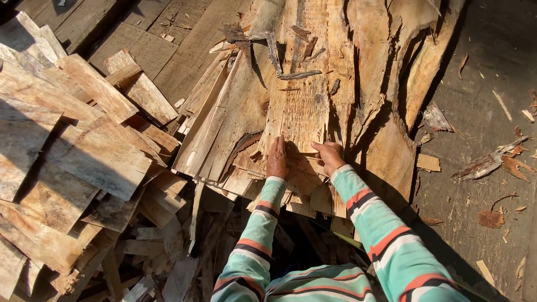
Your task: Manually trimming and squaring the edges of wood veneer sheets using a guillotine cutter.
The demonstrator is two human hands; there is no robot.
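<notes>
A heap of cut veneer offcuts lies left; bark scraps litter the floor.
</notes>
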